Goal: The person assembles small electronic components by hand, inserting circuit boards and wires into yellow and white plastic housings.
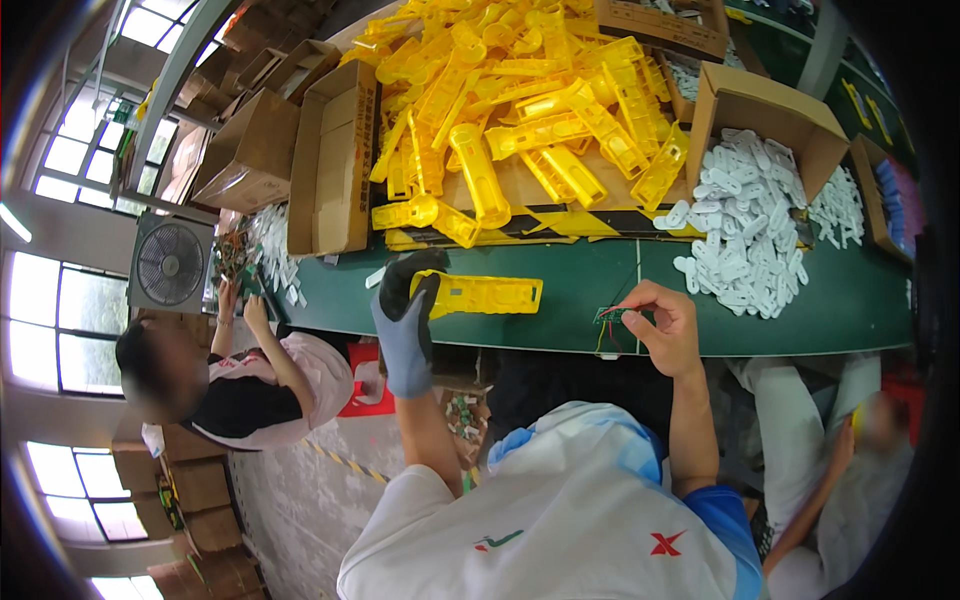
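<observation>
My left hand (pixel 405 325), in a grey-and-black work glove, is closed round one end of a yellow plastic housing (pixel 490 295). The housing lies lengthwise over the green tabletop, its inner ribs showing. My bare right hand (pixel 660 322) pinches a small green circuit board (pixel 612 314) near the table's front edge. Thin red and yellow wires hang from the board. A gap separates the board from the housing. Beyond my hands a big heap of yellow housings (pixel 480 175) rests on a cardboard-lined tray edged with black-and-yellow tape.
White plastic pieces spill from a tipped cardboard box (pixel 770 100) in a pile (pixel 745 220) at the right. Another open carton (pixel 335 160) stands left of the heap. One co-worker (pixel 250 390) handles parts at the left; another person (pixel 850 480) sits at the right. A fan (pixel 170 262) stands far left.
</observation>
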`<state>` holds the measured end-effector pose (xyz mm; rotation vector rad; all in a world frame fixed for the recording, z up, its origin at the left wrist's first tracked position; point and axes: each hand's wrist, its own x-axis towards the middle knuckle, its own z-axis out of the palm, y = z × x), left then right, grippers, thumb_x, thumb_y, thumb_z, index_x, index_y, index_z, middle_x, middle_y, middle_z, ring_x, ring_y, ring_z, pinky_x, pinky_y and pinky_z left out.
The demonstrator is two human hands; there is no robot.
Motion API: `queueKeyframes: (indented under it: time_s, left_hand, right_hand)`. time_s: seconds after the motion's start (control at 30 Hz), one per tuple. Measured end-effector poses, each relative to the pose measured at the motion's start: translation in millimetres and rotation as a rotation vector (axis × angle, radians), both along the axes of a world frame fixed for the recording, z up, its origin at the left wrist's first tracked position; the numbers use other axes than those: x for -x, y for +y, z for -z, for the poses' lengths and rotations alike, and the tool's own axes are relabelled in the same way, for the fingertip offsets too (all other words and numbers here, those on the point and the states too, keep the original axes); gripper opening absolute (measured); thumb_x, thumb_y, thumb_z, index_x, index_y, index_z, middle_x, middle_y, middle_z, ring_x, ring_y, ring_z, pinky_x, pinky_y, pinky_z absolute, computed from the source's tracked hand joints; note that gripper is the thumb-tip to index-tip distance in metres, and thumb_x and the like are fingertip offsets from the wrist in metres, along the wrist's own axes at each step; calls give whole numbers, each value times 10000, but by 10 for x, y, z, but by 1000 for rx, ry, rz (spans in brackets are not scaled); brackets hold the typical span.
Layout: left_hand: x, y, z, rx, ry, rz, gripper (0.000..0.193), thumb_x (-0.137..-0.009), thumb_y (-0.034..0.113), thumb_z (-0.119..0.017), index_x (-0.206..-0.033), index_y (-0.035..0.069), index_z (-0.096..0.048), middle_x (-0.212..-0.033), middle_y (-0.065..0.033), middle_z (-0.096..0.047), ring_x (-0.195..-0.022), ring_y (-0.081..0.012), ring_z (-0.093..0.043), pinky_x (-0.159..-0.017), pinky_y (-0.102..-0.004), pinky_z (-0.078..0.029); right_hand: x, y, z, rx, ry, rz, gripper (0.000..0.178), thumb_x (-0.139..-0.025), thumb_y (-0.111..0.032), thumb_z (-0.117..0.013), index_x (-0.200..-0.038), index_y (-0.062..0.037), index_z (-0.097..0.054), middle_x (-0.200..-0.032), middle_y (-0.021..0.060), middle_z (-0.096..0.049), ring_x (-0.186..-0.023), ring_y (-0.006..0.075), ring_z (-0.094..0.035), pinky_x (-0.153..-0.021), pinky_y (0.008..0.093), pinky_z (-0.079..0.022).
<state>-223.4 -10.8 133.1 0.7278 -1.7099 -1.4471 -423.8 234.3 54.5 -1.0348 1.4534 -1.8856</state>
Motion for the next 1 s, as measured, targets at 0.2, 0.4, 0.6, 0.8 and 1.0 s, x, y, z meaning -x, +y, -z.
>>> queueKeyframes:
  time_s: [0.2, 0.4, 0.6, 0.8, 1.0]
  left_hand:
    - [204, 104, 40, -280, 2, 251, 220, -847, -19, -639, -1063, -35, -602, -1004, -84, -649, -935, -145, -614, -847, -268, -489]
    - [515, 404, 433, -354, 244, 493, 492, -899, 51, -640, -1361, 32, -471, -1260, -68, -577, -1066, -147, -589, -917, -291, -489]
    - [495, 690, 908, -733, 146, 520, 465, -987, 200, -553, -1398, 15, -440, -1260, -127, -595, -1129, -203, -594, -950, -331, -482]
    - [630, 568, 1165, -803, 411, 358, 355, -1003, 293, -554, -1242, 32, -526, -1090, -111, -646, -940, -216, -650, -810, -338, -544]
    - [638, 588, 1018, -805, 140, 341, 423, -1011, 451, -487, -1162, 63, -560, -989, -73, -644, -798, -165, -642, -681, -300, -540]
  right_hand:
    - [-327, -482, -246, 53, 96, -307, 102, -854, -59, -711, -952, -29, -706, -1134, 147, -646, -1011, 200, -615, -887, 316, -475]
    - [-485, -509, 164, -60, -219, -379, 123, -879, -35, -689, -972, 46, -693, -1130, 132, -657, -1011, 167, -623, -887, 286, -480]
    - [-502, -382, 296, -130, -540, -230, 154, -895, -30, -670, -1021, 58, -681, -1024, 108, -688, -962, 158, -645, -856, 264, -504]
    - [-528, -482, 186, 44, -103, 35, 150, -832, 25, -714, -981, 26, -727, -1231, 176, -608, -1107, 198, -601, -915, 285, -488]
    - [-311, -511, -63, -95, -201, 100, 155, -872, -29, -713, -1007, 48, -707, -954, 96, -694, -836, 124, -648, -767, 238, -515]
